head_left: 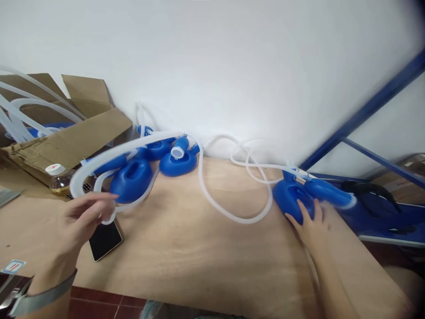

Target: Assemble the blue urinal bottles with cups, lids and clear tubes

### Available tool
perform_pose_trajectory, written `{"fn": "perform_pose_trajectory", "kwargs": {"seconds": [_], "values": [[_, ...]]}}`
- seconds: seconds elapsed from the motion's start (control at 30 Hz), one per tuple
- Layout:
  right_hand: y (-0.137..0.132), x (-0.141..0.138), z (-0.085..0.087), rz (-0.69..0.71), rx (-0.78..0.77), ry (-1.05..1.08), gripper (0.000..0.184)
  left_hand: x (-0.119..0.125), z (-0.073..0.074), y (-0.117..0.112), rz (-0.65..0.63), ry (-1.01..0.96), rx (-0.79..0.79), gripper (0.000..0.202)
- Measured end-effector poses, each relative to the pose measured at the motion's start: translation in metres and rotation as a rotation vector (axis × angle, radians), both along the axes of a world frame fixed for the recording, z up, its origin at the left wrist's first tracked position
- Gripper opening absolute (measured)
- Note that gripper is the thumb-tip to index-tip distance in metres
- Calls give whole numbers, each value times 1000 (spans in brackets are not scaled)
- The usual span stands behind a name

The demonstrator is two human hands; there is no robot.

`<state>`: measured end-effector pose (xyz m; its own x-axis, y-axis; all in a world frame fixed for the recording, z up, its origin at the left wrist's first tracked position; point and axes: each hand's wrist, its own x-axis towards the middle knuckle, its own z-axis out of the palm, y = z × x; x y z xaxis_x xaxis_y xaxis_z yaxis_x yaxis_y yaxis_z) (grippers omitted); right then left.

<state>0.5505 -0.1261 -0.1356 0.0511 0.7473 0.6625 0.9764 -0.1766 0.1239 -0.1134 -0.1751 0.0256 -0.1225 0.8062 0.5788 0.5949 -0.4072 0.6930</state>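
1. My right hand spreads over one blue bottle, at the surface's right; its long neck points rightward, slanting slightly toward me.
2. My left hand pinches white tubing.
3. Four bottles, one phone.

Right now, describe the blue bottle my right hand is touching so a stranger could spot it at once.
Find the blue frame on the right, then the table end beside it. The bottle sits there, neck pointing right, white tube trailing left. Unlike the other bottles, clustered near the carton, it sits apart, with your right hand on it.
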Motion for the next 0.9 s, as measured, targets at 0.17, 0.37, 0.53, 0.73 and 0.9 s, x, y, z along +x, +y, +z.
{"fn": "perform_pose_trajectory", "kwargs": {"seconds": [0.17,0.37,0.53,0.73,0.9], "values": [[19,12,3,-82,-7,81,59,-21,11,-7,-86,-390,-9,39],[33,-8,-1,-125,77,254,71,-43,-1,51,605,93,-141,63],[19,-73,-16,257,13,289,57,-48,-36,96,669,341,-312,92],[-12,-178,-9,738,-292,230,54,-32,-54,109,505,335,-356,53],[1,-207,-4,942,-360,93,50,-9,-62,104,442,428,-251,27]]}}
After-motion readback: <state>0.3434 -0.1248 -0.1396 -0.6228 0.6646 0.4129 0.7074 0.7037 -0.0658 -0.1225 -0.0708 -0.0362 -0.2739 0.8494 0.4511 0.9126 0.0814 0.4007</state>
